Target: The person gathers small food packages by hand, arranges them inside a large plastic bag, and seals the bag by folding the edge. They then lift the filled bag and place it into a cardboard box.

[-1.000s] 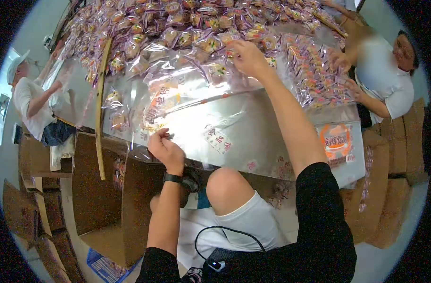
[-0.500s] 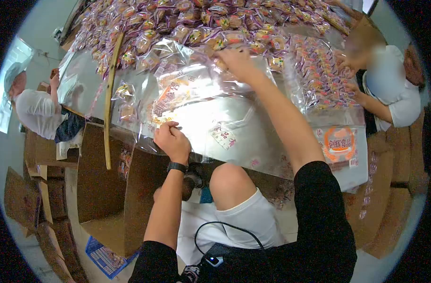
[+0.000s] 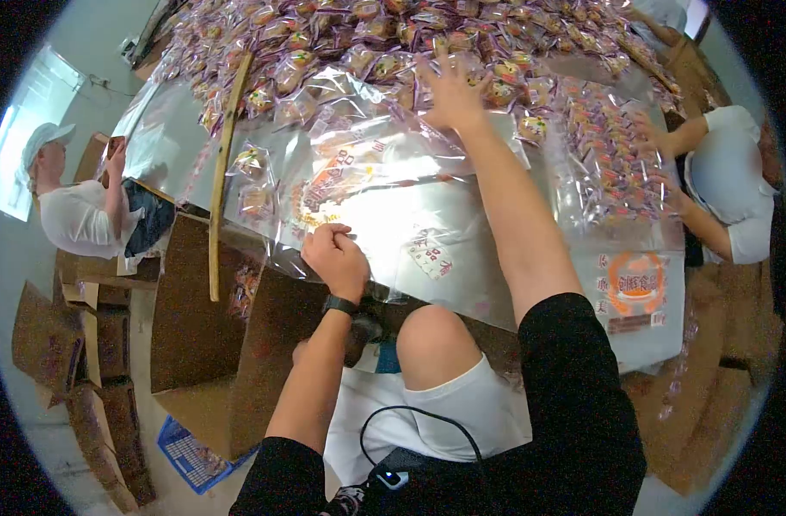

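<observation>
A large clear plastic bag (image 3: 384, 163) with orange and red printing lies on the metal table in front of me. At its near edge, my left hand (image 3: 334, 258) is closed, the fingers curled on the film. My right hand (image 3: 455, 95) reaches to the far side of the bag with its fingers spread, at the edge of a heap of small wrapped packets (image 3: 367, 34). No packet shows in that hand. Beside the bag on the left lie a few more wrapped packets (image 3: 253, 181).
A wooden strip (image 3: 229, 163) runs across the table at left. To the right, another printed bag (image 3: 604, 163) holds rows of packets, with a person (image 3: 728, 189) beside it. Another person (image 3: 83, 189) sits at left. Cardboard boxes (image 3: 195, 318) and a blue crate (image 3: 186, 456) stand below.
My right hand has moved farther out toward the packet heap, and its fingers have spread. The left hand keeps its place at the bag's near edge. The whole view has shifted slightly.
</observation>
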A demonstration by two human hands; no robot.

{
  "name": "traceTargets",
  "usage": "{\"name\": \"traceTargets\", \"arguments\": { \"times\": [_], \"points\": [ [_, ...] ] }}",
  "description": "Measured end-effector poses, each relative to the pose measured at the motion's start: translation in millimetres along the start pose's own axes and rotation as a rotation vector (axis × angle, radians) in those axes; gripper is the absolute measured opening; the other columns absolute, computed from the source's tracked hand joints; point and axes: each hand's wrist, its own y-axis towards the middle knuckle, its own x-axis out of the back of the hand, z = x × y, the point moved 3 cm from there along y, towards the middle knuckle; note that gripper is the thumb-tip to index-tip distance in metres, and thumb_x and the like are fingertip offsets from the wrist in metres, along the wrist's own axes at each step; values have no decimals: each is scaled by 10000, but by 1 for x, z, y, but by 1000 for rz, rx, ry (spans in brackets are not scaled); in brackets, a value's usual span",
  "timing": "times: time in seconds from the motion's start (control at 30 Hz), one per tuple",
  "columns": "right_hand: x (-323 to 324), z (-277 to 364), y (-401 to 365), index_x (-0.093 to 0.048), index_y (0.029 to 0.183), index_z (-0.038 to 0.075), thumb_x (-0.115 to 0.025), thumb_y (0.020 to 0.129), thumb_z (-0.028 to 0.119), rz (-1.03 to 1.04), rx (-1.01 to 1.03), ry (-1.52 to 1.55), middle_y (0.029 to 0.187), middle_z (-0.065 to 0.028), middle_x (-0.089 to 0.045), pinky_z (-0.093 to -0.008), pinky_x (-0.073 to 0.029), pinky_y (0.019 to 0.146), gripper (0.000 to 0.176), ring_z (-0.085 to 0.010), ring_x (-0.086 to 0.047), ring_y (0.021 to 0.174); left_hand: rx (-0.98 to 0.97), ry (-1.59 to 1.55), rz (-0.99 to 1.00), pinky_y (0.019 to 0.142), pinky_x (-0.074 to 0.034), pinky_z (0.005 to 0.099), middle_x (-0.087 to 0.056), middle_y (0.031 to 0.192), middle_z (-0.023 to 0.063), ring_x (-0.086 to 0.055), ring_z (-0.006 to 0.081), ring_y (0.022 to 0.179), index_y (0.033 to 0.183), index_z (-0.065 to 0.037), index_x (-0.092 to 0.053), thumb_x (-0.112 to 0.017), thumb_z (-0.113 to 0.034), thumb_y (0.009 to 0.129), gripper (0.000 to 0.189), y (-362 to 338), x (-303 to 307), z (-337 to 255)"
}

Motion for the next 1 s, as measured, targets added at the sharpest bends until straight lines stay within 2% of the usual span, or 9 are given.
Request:
{"name": "traceTargets", "arguments": {
  "times": [0.13, 0.3, 0.4, 0.6, 0.63, 0.73, 0.93, 0.97, 1.0],
  "points": [
    [1, 10, 16, -206, 1616, 337, -722, 621, 809, -31, -114, 47, 1709, -95, -32, -874, -155, 1046, 1216, -416, -162, 1535, 87, -18, 82, 874, -376, 436, -652, 803, 86, -563, 311, 881, 764, -88, -651, -568, 7, 808, 133, 0, -2, 7],
    [-3, 12, 25, -278, 1586, 358, -833, 646, 624, 19, -98, -34, 1687, -78, -124, -880, -182, 1041, 1123, -412, -127, 1542, 52, -28, 53, 861, -375, 434, -647, 789, 83, -553, 311, 868, 751, -87, -641, -569, 21, 799, 139, -1, -2, 8],
    [-3, 10, 26, -333, 1557, 356, -829, 647, 626, -93, -13, -116, 1661, -89, -206, -868, -224, 1036, 1072, -410, -208, 1516, 38, -26, 68, 858, -373, 430, -646, 784, 76, -551, 305, 865, 749, -88, -641, -568, 21, 799, 140, -2, 0, 5],
    [-27, -3, 51, -402, 1516, 223, -799, 685, 634, -27, -35, -75, 1531, -107, -404, -816, -366, 982, 1008, -379, -381, 1409, 31, -6, 119, 851, -361, 430, -624, 760, 56, -542, 295, 850, 707, -96, -606, -564, 13, 774, 135, 0, 0, 3],
    [-21, 2, 47, -395, 1519, 180, -796, 709, 610, -34, -47, -99, 1487, -105, -441, -778, -421, 963, 1001, -354, -396, 1398, 30, -1, 131, 850, -358, 432, -619, 755, 53, -540, 295, 846, 696, -97, -596, -563, 12, 768, 135, 1, -1, 5],
    [-28, 6, 45, -451, 1453, 223, -840, 695, 522, -223, -72, -109, 1449, -79, -491, -789, -424, 946, 903, -330, -417, 1372, 13, 0, 97, 849, -354, 436, -606, 746, 56, -533, 298, 837, 670, -99, -571, -560, 9, 757, 139, 0, -2, 4],
    [-26, -10, 39, -412, 1496, 282, -839, 730, 428, -112, 51, -3, 1407, -60, -518, -752, -471, 921, 888, -361, -443, 1352, 20, -17, 92, 867, -356, 432, -608, 755, 63, -541, 299, 850, 677, -100, -590, -562, 6, 772, 145, 0, -3, 7],
    [-22, -8, 35, -413, 1503, 286, -836, 741, 399, -101, 44, -28, 1388, -65, -534, -657, -537, 922, 879, -370, -472, 1330, -4, -13, 69, 835, -365, 429, -609, 740, 63, -546, 300, 826, 675, -103, -587, -562, 5, 779, 152, 0, -3, 6],
    [-22, -7, 35, -438, 1492, 269, -837, 738, 387, -114, 65, -13, 1360, -74, -541, -619, -545, 930, 861, -368, -476, 1316, -30, -5, 49, 804, -373, 427, -610, 725, 63, -550, 300, 802, 672, -106, -584, -562, 4, 786, 160, 0, -3, 5]
  ]
}}
